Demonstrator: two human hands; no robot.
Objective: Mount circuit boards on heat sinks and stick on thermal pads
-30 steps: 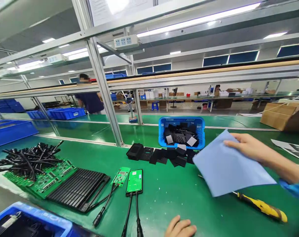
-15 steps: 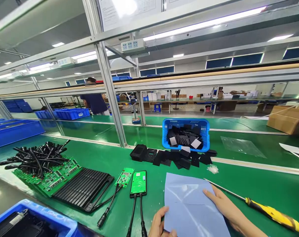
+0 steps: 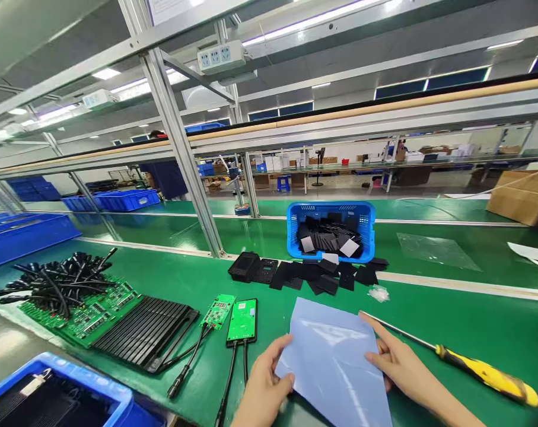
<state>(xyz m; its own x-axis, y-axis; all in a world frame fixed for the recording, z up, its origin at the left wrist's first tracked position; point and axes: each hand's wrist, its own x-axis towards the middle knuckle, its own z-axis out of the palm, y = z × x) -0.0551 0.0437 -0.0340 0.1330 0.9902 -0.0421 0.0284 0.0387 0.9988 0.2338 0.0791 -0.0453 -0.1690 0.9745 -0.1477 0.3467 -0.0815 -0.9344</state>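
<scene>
A glossy pale blue sheet is held above the green bench, its lower end running out of view. My left hand grips its left edge between thumb and fingers. On the opposite edge, my right hand pinches the sheet, fingers partly hidden behind it. A screwdriver with a yellow and black handle lies to the right, its shaft reaching toward my right hand. Left of the sheet lie a green circuit board in a black case with two cables and a smaller circuit board.
Beyond the sheet stands a blue basket of black pieces, more black pieces spread before it. On the left are a black slotted tray, a heap of black cables and a blue bin. A metal post rises behind.
My left hand has come further into view and up along the sheet's left edge. The sheet is tilted and shifted slightly left. The whole view has moved a little.
</scene>
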